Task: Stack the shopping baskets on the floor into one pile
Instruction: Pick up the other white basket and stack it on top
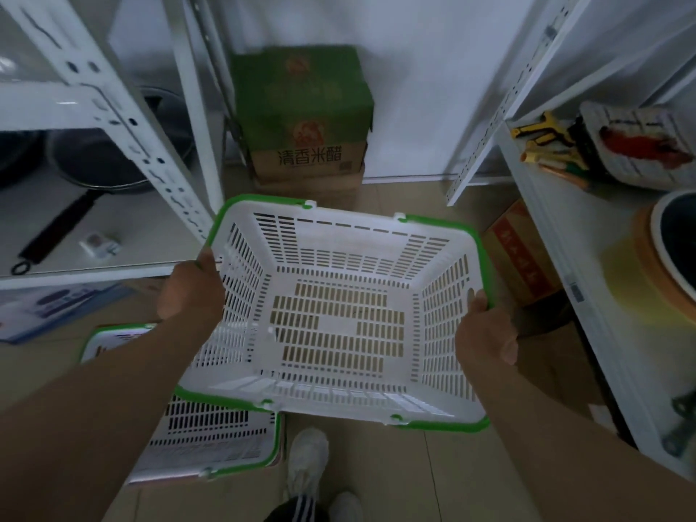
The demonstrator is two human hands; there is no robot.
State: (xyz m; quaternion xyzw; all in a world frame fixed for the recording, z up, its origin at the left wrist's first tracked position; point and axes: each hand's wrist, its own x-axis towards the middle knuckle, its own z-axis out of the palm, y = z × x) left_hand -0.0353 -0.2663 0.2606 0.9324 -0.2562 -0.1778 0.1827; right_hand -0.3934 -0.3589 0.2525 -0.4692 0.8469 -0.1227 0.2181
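I hold a white slotted shopping basket with a green rim (260, 199) above the floor, open side up and empty. My left hand (192, 286) grips its left rim and my right hand (486, 329) grips its right rim. Below and to the left, a second white basket with a green rim (222, 435) rests on the floor, partly hidden by my left forearm and the held basket.
White metal shelving stands on both sides: a black pan (94, 160) on the left shelf, tools and a bowl on the right shelf. Stacked cardboard boxes (305, 118) sit against the back wall. Another box (516, 254) lies under the right shelf. My shoes (307, 461) are below.
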